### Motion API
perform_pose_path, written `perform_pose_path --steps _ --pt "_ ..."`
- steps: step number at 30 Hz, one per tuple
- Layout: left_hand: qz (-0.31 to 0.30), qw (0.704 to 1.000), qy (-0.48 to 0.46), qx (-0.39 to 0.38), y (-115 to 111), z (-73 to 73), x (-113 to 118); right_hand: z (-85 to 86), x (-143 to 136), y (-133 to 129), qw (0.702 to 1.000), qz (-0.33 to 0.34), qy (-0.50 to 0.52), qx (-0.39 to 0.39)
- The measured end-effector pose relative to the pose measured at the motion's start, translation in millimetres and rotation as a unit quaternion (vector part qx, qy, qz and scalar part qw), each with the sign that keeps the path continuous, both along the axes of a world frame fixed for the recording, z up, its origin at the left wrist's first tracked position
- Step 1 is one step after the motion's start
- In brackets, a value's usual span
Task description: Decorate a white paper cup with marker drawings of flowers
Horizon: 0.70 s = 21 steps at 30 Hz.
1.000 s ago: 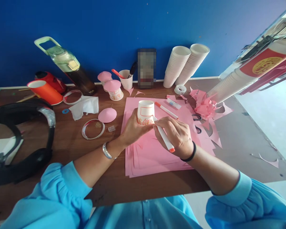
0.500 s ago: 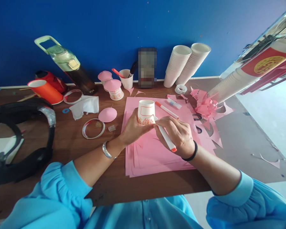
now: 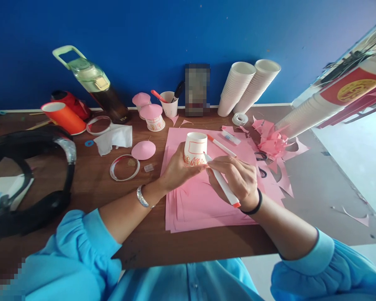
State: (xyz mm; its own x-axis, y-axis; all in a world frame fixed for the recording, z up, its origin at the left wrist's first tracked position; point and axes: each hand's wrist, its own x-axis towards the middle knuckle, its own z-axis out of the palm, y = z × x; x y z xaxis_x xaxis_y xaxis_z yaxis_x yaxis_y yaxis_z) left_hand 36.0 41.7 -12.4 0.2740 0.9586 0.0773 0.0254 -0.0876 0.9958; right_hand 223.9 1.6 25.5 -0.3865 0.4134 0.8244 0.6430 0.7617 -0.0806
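Observation:
My left hand is closed around a white paper cup, held above the pink paper. Orange lines on the cup form a rectangle with a row of flower shapes below it. In my right hand is a white marker pen with an orange end, its tip at the right side of the cup. Beneath both hands lies a stack of pink paper sheets. A second marker rests on the sheets behind my right hand, beside a glue stick.
Two stacks of paper cups lean near the blue wall. Left of the paper are a pink paper cone, a tape roll and a cup with a pink roof. Scissors and pink scraps lie right. A bottle stands back left.
The marker's tip has shifted slightly up along the cup's right side, and its rear end has dipped lower. My left hand keeps the cup in about the same position.

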Motion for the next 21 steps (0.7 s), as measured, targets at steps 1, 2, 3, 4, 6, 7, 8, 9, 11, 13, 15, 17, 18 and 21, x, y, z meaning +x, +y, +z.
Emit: perform_pose_path --steps 1,2,3,4,6,7,8,9,11,13,15,17,18,21 --pt "0.007 1.0 0.018 0.005 -1 0.3 0 -0.7 -2 0 1.0 0.001 -0.006 0.003" --pt "0.012 0.999 0.039 0.01 -1 0.4 1 -1.3 -3 -1 1.0 0.004 -0.012 0.004" --pt "0.018 0.998 0.058 0.014 -2 0.4 1 -1.7 -4 -1 1.0 0.006 -0.018 0.004" --pt "0.021 0.997 0.072 0.017 -2 0.3 2 -1.8 -5 -1 1.0 0.007 -0.024 0.004" --pt "0.027 0.995 0.089 0.023 -4 0.1 2 -1.6 -7 -2 0.999 0.006 -0.034 0.004" --pt "0.029 0.995 0.092 0.026 -4 0.2 2 -1.4 -8 -2 0.999 0.005 -0.038 0.004" --pt "0.03 0.995 0.095 0.028 -5 0.4 3 -1.1 -9 -2 0.999 0.004 -0.041 0.003" --pt "0.03 0.995 0.096 0.03 -5 0.9 3 -0.9 -9 -2 0.999 0.004 -0.044 0.002" --pt "0.024 0.995 0.094 0.034 -6 2.1 3 -0.9 -10 -2 0.999 0.005 -0.045 0.002" --pt "0.016 0.995 0.092 0.034 -6 3.0 4 -1.5 -11 -2 0.999 0.001 -0.048 0.001" --pt "0.016 0.995 0.091 0.035 -6 3.2 4 -2.5 -12 -1 0.999 -0.001 -0.051 -0.002" --pt "0.019 0.995 0.093 0.037 -6 2.9 4 -3.6 -13 0 0.998 -0.002 -0.054 -0.01" --pt "0.021 0.994 0.097 0.037 -6 2.8 4 -4.1 -13 0 0.998 -0.002 -0.054 -0.013" --pt "0.024 0.993 0.113 0.04 -6 3.7 4 -4.4 -13 1 0.999 -0.004 -0.052 -0.016"
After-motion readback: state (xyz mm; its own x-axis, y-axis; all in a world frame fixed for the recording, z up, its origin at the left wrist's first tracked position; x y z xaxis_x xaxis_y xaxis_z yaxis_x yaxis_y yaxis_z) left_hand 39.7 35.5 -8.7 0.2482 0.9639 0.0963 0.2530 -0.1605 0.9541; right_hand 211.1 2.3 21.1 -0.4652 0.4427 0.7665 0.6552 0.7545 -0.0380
